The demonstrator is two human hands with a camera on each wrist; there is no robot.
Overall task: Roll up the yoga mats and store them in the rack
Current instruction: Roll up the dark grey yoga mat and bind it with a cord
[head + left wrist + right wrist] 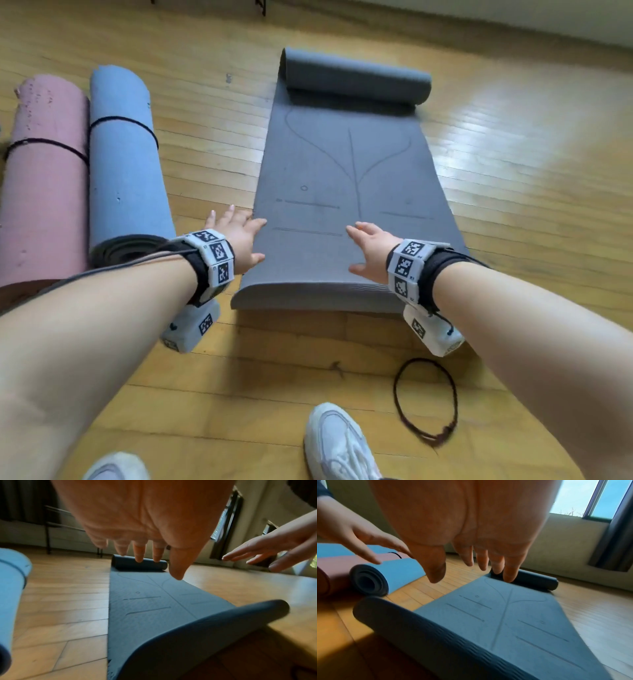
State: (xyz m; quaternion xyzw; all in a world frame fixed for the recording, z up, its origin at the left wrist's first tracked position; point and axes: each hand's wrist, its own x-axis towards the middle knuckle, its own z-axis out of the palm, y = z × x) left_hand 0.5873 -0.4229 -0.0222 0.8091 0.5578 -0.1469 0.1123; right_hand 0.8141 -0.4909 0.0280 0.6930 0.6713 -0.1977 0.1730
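Note:
A grey yoga mat [346,178] lies on the wooden floor, its far end curled into a roll [356,80] and its near edge [318,298] curving up off the floor. My left hand [239,236] hovers open over the mat's near left edge, fingers spread. Over the near right part, my right hand [371,248] is open too. The wrist views show the left hand [142,534] and the right hand [471,540] above the mat [154,608] [513,622], holding nothing. A blue rolled mat [126,164] and a pink rolled mat [41,178], each tied with a black band, lie to the left.
A loose black elastic loop [426,401] lies on the floor near my right shoe [339,445]. My left shoe [116,467] is at the bottom edge. Black rack legs [49,534] stand by the far wall. A window [590,499] and curtain are at the right.

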